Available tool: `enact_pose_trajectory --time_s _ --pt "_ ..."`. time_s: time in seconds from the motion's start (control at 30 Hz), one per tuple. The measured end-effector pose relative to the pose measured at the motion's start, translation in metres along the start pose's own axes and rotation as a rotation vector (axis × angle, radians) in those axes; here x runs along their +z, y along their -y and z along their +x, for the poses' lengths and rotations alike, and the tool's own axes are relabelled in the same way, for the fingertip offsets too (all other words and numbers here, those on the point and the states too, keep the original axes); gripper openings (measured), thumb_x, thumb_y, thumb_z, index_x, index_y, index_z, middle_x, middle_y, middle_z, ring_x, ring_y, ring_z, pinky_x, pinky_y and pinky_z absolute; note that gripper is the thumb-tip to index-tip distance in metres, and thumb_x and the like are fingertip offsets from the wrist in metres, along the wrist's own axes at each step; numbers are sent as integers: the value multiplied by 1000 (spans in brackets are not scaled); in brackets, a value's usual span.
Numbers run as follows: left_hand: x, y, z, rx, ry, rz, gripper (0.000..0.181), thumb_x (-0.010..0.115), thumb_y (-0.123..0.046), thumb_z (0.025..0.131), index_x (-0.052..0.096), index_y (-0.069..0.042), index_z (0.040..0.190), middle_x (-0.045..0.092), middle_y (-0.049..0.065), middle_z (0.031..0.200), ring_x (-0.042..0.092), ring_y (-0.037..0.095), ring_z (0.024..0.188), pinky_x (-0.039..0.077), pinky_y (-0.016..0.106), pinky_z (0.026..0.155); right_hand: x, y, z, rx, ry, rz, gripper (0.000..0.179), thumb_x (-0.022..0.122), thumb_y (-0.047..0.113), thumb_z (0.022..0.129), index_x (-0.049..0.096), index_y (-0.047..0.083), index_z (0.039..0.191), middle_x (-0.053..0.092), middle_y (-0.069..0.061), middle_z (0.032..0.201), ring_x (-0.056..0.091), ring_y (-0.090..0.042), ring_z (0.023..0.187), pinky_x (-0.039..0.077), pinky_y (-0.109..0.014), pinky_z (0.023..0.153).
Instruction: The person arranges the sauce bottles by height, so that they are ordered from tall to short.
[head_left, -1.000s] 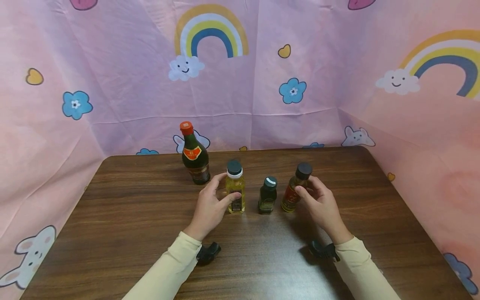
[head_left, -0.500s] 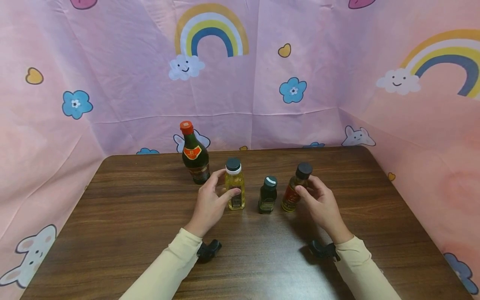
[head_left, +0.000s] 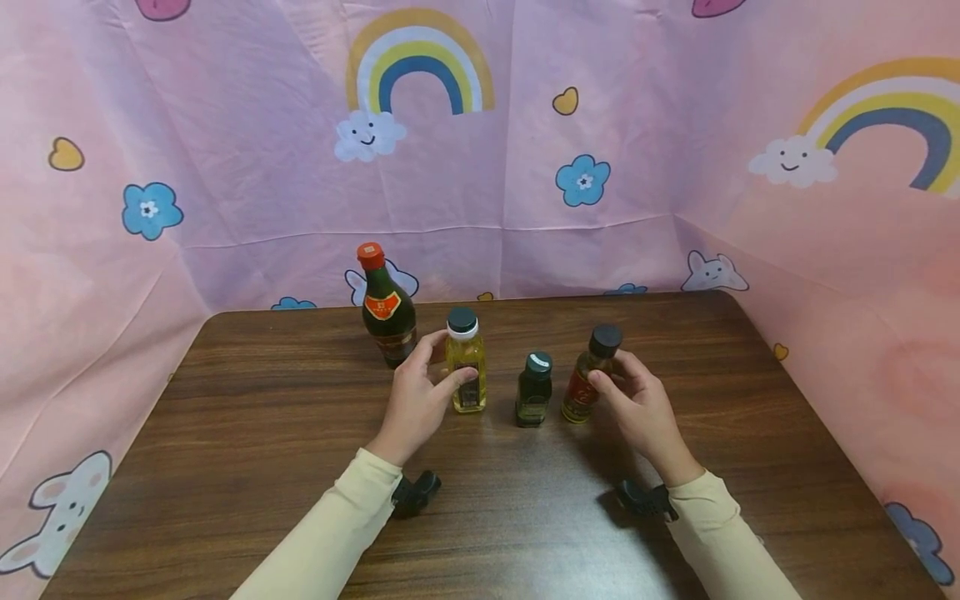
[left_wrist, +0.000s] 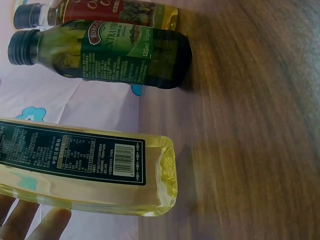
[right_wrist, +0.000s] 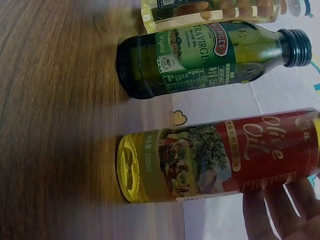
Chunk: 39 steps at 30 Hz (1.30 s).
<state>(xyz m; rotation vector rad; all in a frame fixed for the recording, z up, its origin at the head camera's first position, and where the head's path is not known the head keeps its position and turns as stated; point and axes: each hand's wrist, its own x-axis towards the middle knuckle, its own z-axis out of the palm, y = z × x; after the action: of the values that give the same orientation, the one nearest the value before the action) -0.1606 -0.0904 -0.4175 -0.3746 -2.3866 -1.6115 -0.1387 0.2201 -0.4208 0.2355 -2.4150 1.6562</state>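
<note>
My left hand holds a clear square-sided bottle of yellow oil with a dark green cap and white collar. Its thumb lies across the near side, and the bottle's base is close over the table in the left wrist view. On the right, my right hand grips an olive oil bottle with a red label and black cap, thumb in front and fingers behind. Between the two stands a small dark green olive oil bottle, upright and untouched, its green label facing the right wrist view.
A taller dark bottle with a red cap stands behind my left hand, partly covered by it at the base. The brown wooden table ends at a pink patterned cloth at the back and sides.
My left hand has moved a little up and away from me with the bottle of yellow oil. The right hand and its olive oil bottle keep their place.
</note>
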Motion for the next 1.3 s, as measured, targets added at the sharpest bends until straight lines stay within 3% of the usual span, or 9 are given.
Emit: enact_pose_trajectory --time_s 0.37,0.67,0.73,0.97,1.1,1.3 --pt "-1 3 10 -25 -14 -15 63 81 -25 90 53 -10 144 64 11 134 62 28 122 55 52 99 0 -1 1 18 2 -3 37 66 14 103 60 2 137 66 -20 129 64 -35 122 51 -22 95" --pt "-4 6 24 -55 -20 23 64 79 -25 93 50 -10 147 61 11 141 57 30 129 45 57 110 0 -1 1 36 9 3 39 65 15 103 58 2 139 64 -21 132 62 -38 126 50 -54 104" --pt "-3 6 27 -62 -22 20 64 78 -26 93 49 -10 148 60 11 142 57 30 131 45 56 111 0 -1 0 39 12 3 39 65 16 104 58 2 140 64 -20 132 62 -37 126 50 -53 104" --pt "1 10 36 -70 -27 -3 62 75 -27 96 47 -11 150 56 10 147 55 29 135 46 52 111 0 -2 -1 38 33 40 37 64 16 105 59 5 139 63 -17 134 60 -34 128 51 -19 94" --pt "4 11 42 -59 -36 -12 63 74 -25 97 45 -10 151 54 11 149 54 30 137 45 51 112 -1 -1 -1 37 31 24 38 64 17 104 59 5 140 64 -16 134 60 -31 127 51 -19 94" --pt "8 14 53 -37 -51 -24 64 73 -22 97 43 -9 153 54 13 148 55 31 136 46 50 112 -1 -1 -1 44 32 19 38 64 18 104 59 7 140 64 -16 134 60 -32 127 53 -31 98"
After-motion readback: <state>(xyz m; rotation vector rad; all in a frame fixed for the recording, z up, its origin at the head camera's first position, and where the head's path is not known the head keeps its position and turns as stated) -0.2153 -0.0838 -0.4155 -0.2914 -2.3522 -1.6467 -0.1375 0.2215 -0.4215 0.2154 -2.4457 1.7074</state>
